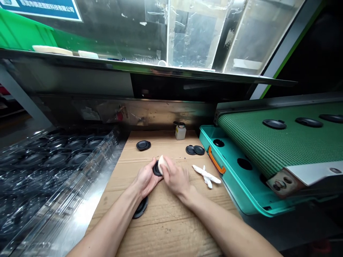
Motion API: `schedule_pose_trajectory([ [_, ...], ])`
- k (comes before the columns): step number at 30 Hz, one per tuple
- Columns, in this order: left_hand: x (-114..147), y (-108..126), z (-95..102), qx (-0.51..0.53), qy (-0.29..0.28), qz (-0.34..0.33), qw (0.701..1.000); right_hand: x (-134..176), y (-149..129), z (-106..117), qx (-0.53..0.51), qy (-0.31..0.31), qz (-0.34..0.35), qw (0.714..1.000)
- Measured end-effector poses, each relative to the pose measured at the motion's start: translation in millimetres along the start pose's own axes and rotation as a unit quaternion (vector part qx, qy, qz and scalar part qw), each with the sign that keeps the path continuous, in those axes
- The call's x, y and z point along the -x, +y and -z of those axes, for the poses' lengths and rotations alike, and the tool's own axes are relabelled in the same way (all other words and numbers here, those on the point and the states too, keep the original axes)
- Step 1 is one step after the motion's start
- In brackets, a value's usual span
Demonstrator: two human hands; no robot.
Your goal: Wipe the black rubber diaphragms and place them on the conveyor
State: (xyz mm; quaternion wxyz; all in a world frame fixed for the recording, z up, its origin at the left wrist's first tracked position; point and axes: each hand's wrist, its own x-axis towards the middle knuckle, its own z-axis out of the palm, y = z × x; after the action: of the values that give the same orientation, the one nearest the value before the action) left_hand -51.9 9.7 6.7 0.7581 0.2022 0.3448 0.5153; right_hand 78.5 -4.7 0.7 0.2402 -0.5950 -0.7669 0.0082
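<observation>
My left hand (146,177) is closed on a round black plastic lid (156,169) above the cardboard sheet (171,228). Pinched in my right hand (177,176) is a pale wiping pad (161,164), pressed against the face of that lid. Under my left wrist lies another black lid (141,208), partly hidden by the forearm. Farther back on the cardboard rest a small stack of black lids (143,145) on the left and two overlapping lids (195,150) on the right. Two crossed white rolled strips (207,176) lie to the right of my right hand.
A small bottle (180,131) with a dark top stands at the back. On the right, a green conveyor belt (257,142) carries several black lids above a teal bin (235,194) with an orange handle. Clear trays (59,160) of black parts fill the left. A metal shelf (160,67) overhangs the back.
</observation>
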Motion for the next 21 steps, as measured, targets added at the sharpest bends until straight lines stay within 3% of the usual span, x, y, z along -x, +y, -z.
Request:
schedule_pose_trajectory([
  [3, 1.1, 7.7, 4.4, 0.007, -0.001, 0.010, 1.000, -12.1, 18.3, 4.4, -0.022, 0.043, -0.060, 0.997],
  [7, 5.9, 18.3, 9.4, 0.039, -0.022, 0.037, 0.998, -13.6, 33.3, 12.5, -0.128, 0.091, -0.079, 0.985],
  [12, 9.4, 10.7, 1.3, 0.046, -0.048, 0.002, 0.998, 4.7, 8.8, 13.7, -0.205, 0.044, -0.039, 0.977],
  [16, 10.8, 5.1, -0.7, 0.012, -0.051, -0.003, 0.999, 9.3, -1.6, 8.7, -0.148, 0.001, 0.010, 0.989],
  [21, 10.7, 15.1, 9.0, 0.003, -0.011, 0.012, 1.000, -0.8, 24.5, 10.7, -0.074, 0.024, -0.046, 0.996],
])
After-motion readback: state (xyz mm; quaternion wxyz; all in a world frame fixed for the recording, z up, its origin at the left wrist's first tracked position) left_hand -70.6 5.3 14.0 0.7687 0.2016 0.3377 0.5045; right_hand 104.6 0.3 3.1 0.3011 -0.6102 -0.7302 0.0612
